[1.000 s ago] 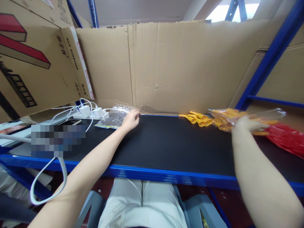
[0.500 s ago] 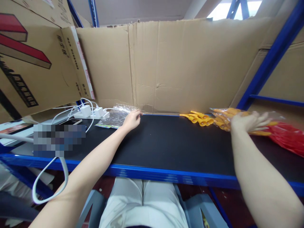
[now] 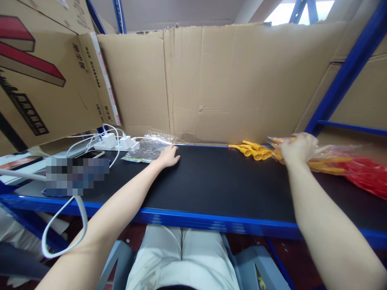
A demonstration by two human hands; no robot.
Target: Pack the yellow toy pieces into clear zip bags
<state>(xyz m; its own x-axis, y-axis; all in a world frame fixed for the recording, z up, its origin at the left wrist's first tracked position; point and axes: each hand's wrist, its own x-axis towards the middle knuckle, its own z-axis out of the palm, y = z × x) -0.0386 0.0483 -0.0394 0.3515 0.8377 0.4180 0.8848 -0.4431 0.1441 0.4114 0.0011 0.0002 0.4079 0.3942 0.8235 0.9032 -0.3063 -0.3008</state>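
Head view: right hand [image 3: 298, 148] on bagged yellow pcs [image 3: 325, 159]

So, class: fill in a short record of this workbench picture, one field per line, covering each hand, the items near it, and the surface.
Surface: black mat on a blue-edged shelf
Left hand: flat on the mat, fingers at the edge of a clear plastic bag
Right hand: closed on a clear bag of orange parts
Loose orange parts: small pile left of the right hand
Backdrop: cardboard sheet
Far left: white chargers
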